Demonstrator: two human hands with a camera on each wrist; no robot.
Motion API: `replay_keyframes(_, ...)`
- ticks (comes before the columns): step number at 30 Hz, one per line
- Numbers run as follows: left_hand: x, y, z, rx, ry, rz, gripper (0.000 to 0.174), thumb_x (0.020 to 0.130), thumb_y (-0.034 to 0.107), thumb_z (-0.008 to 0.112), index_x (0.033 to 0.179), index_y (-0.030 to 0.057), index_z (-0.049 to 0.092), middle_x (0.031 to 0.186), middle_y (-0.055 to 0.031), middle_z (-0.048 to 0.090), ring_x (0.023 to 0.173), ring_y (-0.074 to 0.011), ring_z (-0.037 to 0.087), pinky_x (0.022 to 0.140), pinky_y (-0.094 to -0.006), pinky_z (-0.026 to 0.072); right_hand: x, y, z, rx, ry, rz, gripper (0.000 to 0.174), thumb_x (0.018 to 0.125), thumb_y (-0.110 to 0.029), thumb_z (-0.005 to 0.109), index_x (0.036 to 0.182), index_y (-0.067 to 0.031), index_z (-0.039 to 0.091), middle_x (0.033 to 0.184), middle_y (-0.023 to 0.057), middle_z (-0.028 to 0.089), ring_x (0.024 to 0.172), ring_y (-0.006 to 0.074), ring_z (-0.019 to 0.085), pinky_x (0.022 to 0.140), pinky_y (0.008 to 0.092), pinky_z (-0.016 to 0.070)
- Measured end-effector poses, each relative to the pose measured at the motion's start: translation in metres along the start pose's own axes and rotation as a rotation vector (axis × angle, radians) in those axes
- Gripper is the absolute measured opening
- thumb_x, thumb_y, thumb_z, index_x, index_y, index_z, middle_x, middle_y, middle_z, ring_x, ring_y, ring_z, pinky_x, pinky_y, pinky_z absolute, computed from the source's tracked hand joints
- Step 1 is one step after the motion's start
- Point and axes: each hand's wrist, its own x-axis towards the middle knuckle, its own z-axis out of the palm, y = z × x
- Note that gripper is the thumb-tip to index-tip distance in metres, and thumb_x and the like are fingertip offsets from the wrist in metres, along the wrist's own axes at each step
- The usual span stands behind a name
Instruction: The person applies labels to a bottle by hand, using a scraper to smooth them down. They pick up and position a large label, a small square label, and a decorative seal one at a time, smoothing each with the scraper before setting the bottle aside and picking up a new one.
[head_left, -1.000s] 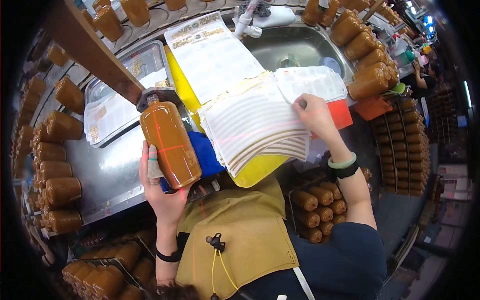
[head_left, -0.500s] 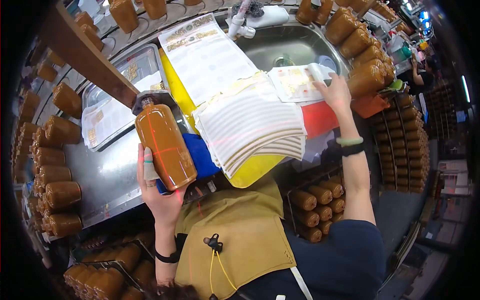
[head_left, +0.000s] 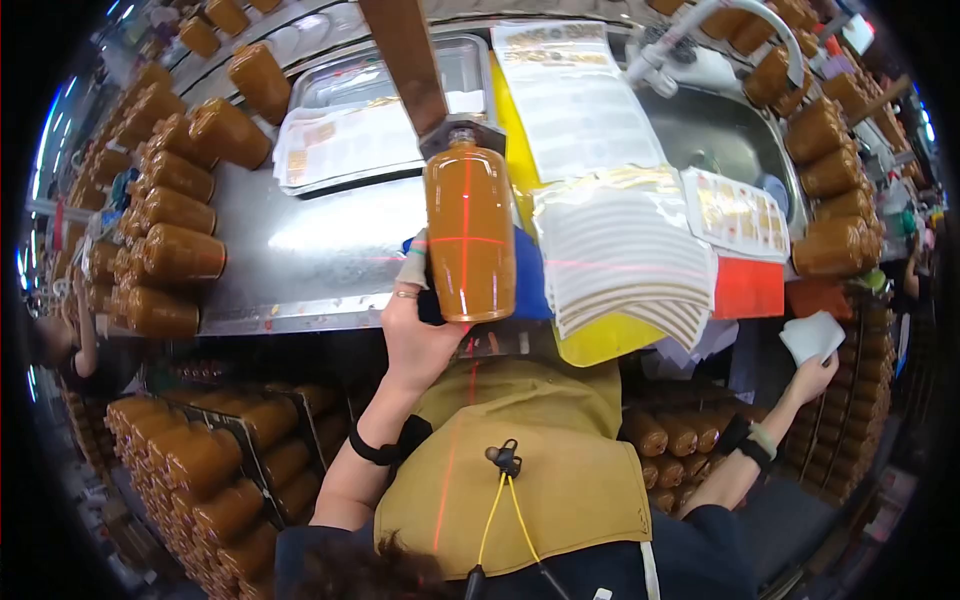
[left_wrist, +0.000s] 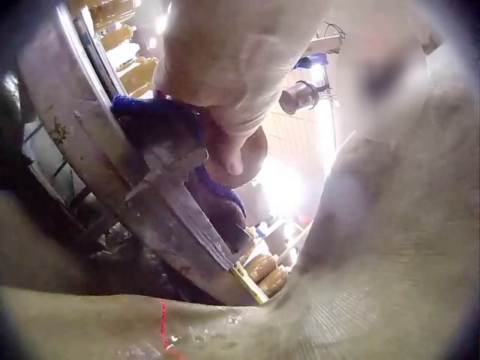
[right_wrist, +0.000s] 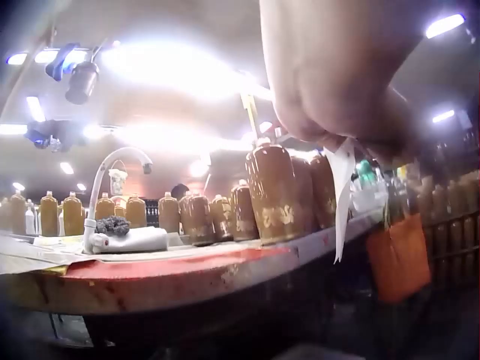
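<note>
1. Gripping a tall brown glass bottle point(head_left: 470, 235) with the left hand point(head_left: 415, 335), fingers point(head_left: 413, 266) curled round its bottom end, one of them wrapped in pale tape.
2. Bottom of that bottle resting on a blue cloth pad point(head_left: 530, 290), top tucked under a grey metal plate point(head_left: 462, 133) on a brown wooden bar point(head_left: 405, 60). Red cross of light right on its front.
3. Far to the right of the bottle and lower down, pinching a small white paper scrap point(head_left: 812, 335) with the right hand point(head_left: 815, 380). Fingertips pressed together on the paper, seen as a thin white strip point(right_wrist: 343, 195) from the right wrist.
4. Just to the right of the bottle, a pile of white sheets with curved gold strips point(head_left: 625, 260) on a yellow board point(head_left: 600, 340), hanging a little over the edge of the shiny steel worktop point(head_left: 290, 255).
5. To the left of the bottle, rows of the same brown bottles point(head_left: 170, 210) lying on their sides. Below it, more of them packed in crates point(head_left: 220, 470).
6. Likely trouble: bottle slipping off the soft pad and dropping past the edge, with only one hand on smooth glass.
7. Also: bottle tipping sideways and losing the red cross, if nudged.
8. Also: sheet pile sliding down off the edge if bumped, and the thin scrap falling from such a light pinch.
</note>
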Motion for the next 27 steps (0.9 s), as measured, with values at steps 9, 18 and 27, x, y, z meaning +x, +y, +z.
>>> replay_keyframes(9,0.010,0.017,-0.029,0.077,-0.032,0.229,0.089,0.068,0.014,0.091,0.146,-0.0002,0.052,0.150,-0.0204,0.053,0.138,-0.0347,0.051,0.114,-0.0434,0.0391,-0.015,-0.048,0.047,0.217,-0.103,-0.236,0.052,0.102,-0.044,0.062,0.139,-0.0062,0.062,0.117,0.0138,0.071,0.102,0.0213,0.068,0.090,0.0306,0.0513)
replay_keyframes(18,0.170,-0.132,-0.086,0.796,0.018,0.078,0.059,0.093,0.037,0.072,0.126,-0.0109,0.060,0.131,-0.0265,0.060,0.127,-0.0422,0.055,0.110,-0.0471,0.0401,-0.133,-0.267,-0.004,0.736,-0.528,-0.555,0.020,0.104,-0.014,0.061,0.118,-0.0020,0.069,0.106,0.0026,0.069,0.086,0.0101,0.058,0.076,0.0261,0.0463)
replay_keyframes(27,0.164,-0.081,-0.081,0.763,-0.367,0.137,0.058,0.081,0.041,0.079,0.118,-0.0028,0.068,0.112,-0.0186,0.072,0.110,-0.0345,0.066,0.107,-0.0491,0.0429,-0.211,-0.343,-0.047,0.748,-0.764,-0.901,0.015,0.092,-0.001,0.069,0.107,-0.0028,0.070,0.091,0.0029,0.065,0.074,0.0119,0.052,0.067,0.0259,0.0406)
